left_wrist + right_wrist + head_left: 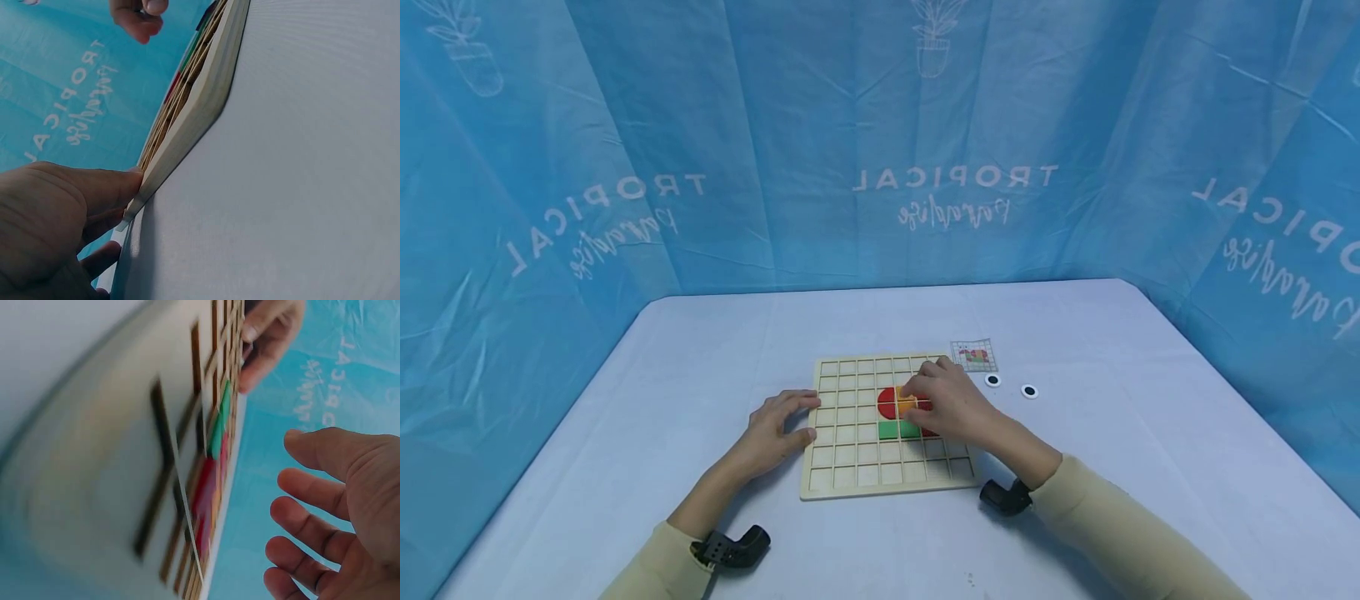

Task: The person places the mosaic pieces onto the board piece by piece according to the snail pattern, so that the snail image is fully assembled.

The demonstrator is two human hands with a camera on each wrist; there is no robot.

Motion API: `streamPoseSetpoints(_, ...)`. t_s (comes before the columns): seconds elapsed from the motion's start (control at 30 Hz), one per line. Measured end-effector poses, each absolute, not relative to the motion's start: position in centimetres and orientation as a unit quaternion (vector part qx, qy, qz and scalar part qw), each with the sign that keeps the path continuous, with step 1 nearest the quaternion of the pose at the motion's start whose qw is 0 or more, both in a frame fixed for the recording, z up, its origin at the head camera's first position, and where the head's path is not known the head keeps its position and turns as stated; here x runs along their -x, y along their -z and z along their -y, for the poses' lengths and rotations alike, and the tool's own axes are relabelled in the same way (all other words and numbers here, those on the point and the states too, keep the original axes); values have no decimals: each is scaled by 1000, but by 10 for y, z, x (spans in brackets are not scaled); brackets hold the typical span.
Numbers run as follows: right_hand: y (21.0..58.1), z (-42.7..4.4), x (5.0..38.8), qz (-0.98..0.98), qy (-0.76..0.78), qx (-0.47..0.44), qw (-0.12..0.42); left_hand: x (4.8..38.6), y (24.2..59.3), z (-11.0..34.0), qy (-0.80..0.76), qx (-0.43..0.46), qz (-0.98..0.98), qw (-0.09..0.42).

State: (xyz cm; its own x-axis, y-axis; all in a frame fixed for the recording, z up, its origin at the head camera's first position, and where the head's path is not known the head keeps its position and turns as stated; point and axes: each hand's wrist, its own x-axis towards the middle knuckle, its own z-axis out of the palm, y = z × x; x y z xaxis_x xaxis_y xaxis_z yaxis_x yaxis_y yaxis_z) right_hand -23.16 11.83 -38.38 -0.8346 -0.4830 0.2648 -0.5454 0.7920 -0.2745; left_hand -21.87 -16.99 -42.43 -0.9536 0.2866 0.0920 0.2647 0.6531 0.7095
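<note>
A pale wooden grid board [887, 488] lies on the table. Red [887, 404], orange [906, 409] and green pieces [889, 430] sit in its cells right of the middle. My left hand [771, 437] touches the board's left edge with extended fingers; in the left wrist view the thumb of that hand [50, 215] rests against the edge. Above the coloured pieces is my right hand [951, 404], hiding part of them. The right wrist view shows this hand [369, 506] with fingers apart, loosely bent and holding nothing.
A small printed grid card [975, 356] lies beside the board's upper right corner. Two white discs with black centres, one nearer [992, 380] and one farther right [1029, 392], lie on the white table [715, 350]. Blue curtains [805, 125] surround its back and sides.
</note>
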Motion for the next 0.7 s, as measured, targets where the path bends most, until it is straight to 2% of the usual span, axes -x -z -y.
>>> streamPoseSetpoints(0.2, 379, -141, 232, 954, -187, -220, 82, 218, 424, 170, -385, -149, -911, 15)
streamPoseSetpoints(0.7, 398, -185, 232, 968, -172, -164, 80, 218, 426, 172, -386, -161, -908, 9)
